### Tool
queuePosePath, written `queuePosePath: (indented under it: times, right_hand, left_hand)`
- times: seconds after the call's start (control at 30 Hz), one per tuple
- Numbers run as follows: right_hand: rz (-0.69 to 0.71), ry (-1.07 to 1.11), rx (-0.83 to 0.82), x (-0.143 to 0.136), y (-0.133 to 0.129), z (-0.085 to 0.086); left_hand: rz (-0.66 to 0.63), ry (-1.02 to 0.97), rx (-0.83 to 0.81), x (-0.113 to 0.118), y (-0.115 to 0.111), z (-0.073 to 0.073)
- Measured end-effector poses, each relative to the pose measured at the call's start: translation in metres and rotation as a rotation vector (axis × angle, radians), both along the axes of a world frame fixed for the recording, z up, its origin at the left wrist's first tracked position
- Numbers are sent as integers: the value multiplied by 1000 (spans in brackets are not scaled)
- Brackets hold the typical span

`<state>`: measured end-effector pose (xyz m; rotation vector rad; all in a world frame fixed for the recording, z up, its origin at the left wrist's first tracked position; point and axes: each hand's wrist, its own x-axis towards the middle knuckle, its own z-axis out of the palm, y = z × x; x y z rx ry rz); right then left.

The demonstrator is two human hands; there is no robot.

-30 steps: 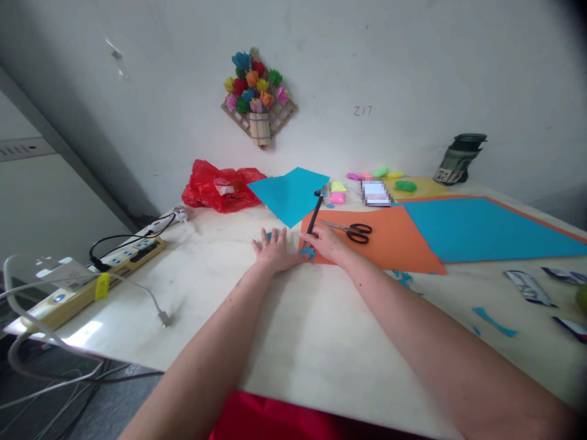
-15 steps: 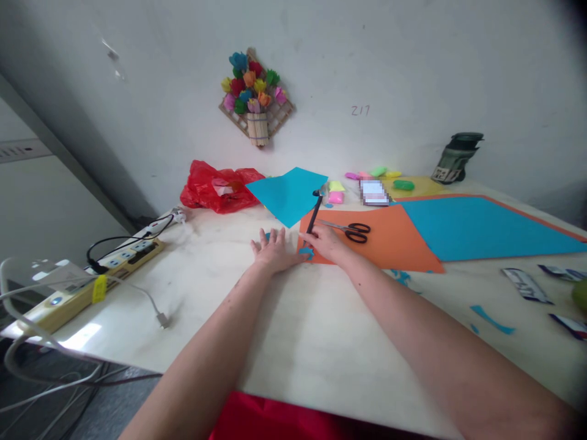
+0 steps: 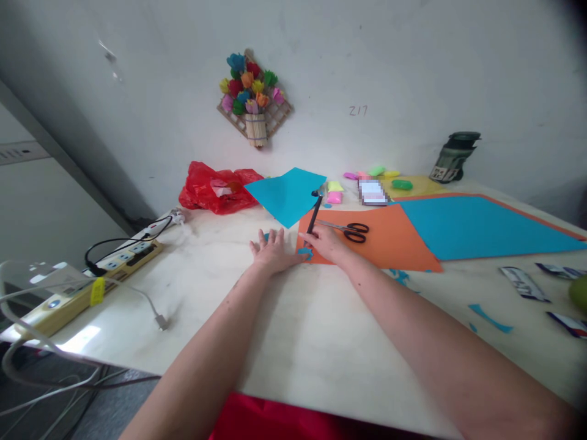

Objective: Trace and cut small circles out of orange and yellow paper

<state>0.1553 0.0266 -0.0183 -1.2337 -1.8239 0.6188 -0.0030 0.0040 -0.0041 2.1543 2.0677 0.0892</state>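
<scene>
My right hand is closed round a black pen, which leans upright over the left edge of an orange sheet. Beneath its tip lies a small blue paper cutout. My left hand lies flat on the table with fingers spread, its thumb reaching the cutout's lower edge. Another bit of blue paper shows partly under its fingertips. Black-handled scissors rest on the orange sheet just beyond my right hand.
Behind my hands lie a blue sheet and a red plastic bag. A phone, clay packs and a bottle stand farther back. Blue paper and scraps are at right; a power strip is at left.
The whole view has shifted very slightly. Both hands and the pen stay in nearly the same place on the table.
</scene>
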Motion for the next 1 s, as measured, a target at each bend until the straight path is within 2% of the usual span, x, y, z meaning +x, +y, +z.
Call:
queuePosePath:
  times: [0.3, 0.7, 1.0]
  right_hand:
    - [-14, 21, -10, -1, -4, 3]
    - [-90, -136, -6, 1, -10, 12]
    - [-105, -157, -11, 1, -13, 17]
  left_hand:
    - [1, -6, 3, 0, 1, -1]
    - [9, -2, 7, 0, 2, -1]
    - [4, -10, 1, 0, 1, 1]
